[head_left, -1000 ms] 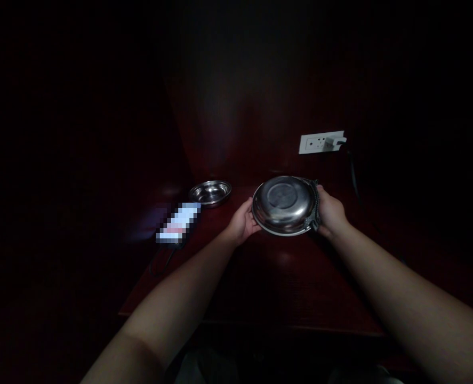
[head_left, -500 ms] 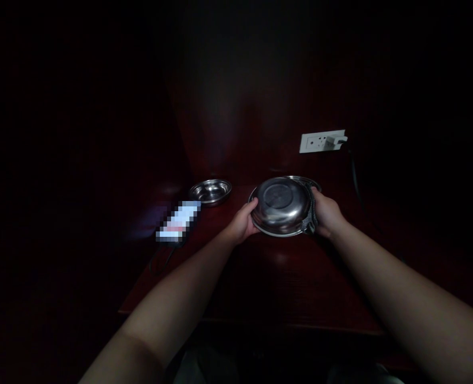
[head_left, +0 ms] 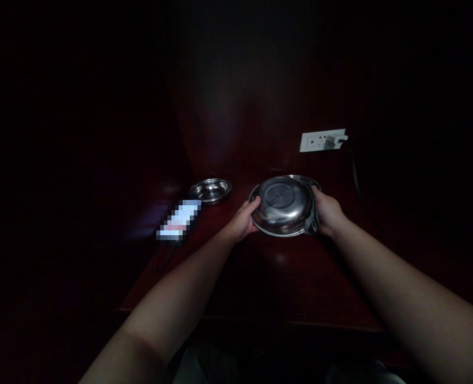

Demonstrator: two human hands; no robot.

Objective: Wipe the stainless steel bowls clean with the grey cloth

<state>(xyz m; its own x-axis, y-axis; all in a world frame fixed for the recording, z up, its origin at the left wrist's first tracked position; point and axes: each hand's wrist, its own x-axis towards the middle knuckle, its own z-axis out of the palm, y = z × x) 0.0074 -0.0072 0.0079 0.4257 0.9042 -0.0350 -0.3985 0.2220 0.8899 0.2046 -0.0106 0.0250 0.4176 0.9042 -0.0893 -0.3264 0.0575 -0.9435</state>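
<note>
Between my hands a shiny metal bowl [head_left: 282, 205] is tilted with its underside toward me. My left hand [head_left: 245, 221] grips its left rim, the thumb lying on the outer side. At the right rim, my right hand [head_left: 329, 212] is closed on a dark grey cloth [head_left: 312, 216], which is pressed against the bowl. The fingertips of both hands are hidden behind the bowl. Just beyond it, the rim of another metal bowl [head_left: 305, 178] shows; the rest is covered.
A third metal bowl [head_left: 211, 191] stands upright at the back left of the dark red table [head_left: 276, 288]. A lit phone [head_left: 179, 220] with a cable lies in front of it. On the wall is a socket [head_left: 323, 140] with a plug and hanging cord.
The hands and the bowl stay almost in place. The cloth has shifted very slightly along the bowl's right edge with my right hand.
</note>
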